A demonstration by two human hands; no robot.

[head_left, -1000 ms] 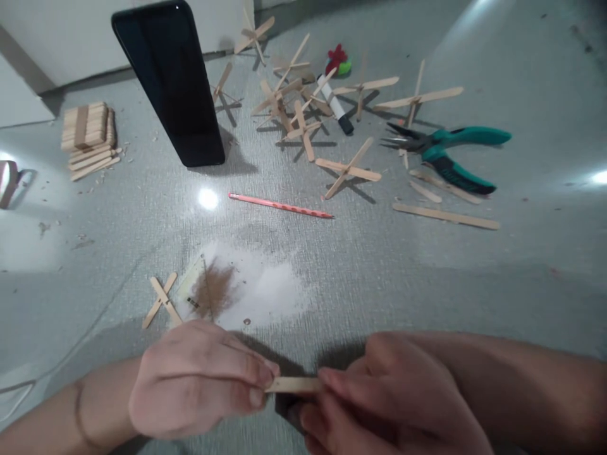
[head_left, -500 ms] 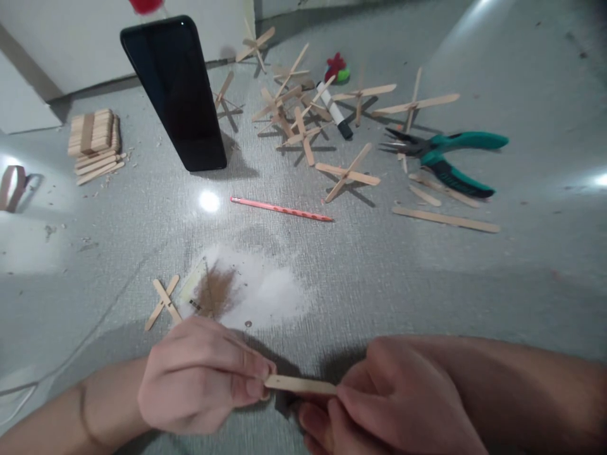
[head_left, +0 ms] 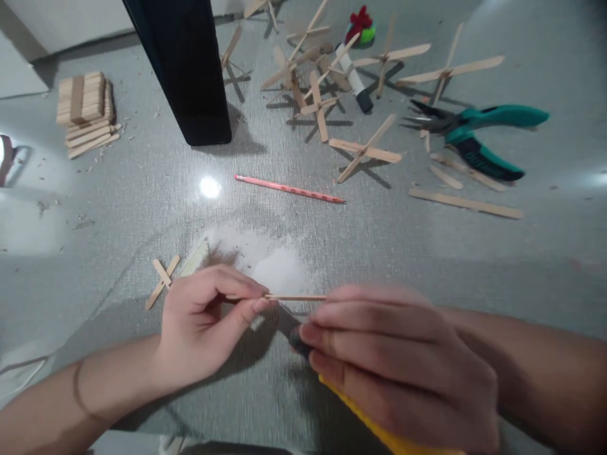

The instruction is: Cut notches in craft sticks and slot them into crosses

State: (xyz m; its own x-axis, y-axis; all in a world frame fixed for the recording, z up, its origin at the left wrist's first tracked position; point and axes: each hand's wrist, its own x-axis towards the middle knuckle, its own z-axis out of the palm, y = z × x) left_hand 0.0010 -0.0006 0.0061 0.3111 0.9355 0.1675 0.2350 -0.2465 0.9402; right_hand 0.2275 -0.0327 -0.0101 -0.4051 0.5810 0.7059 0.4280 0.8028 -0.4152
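Observation:
A thin wooden craft stick [head_left: 298, 297] is held level, edge-on to me, between my two hands. My left hand [head_left: 203, 325] pinches its left part between thumb and fingers. Closed at its other end is my right hand [head_left: 403, 354], which also grips a yellow-handled knife [head_left: 353, 407] under the palm. The knife's dark collar and thin grey blade [head_left: 287, 321] point up-left, just below the stick; most of the handle is hidden by the hand. Two crossed sticks [head_left: 162, 281] lie left of my left hand.
White powder [head_left: 279, 268] lies just beyond my hands, beside a pale card [head_left: 193, 258]. Farther off are a pink pencil [head_left: 289, 188], a standing phone [head_left: 190, 76], several crossed-stick pieces [head_left: 365, 150], green-handled pliers [head_left: 484, 139], a loose stick [head_left: 465, 203] and a stick bundle [head_left: 83, 101].
Both hands have risen with the stick, which has turned from its flat face to its edge. More of the yellow knife handle shows. The view has tilted downward.

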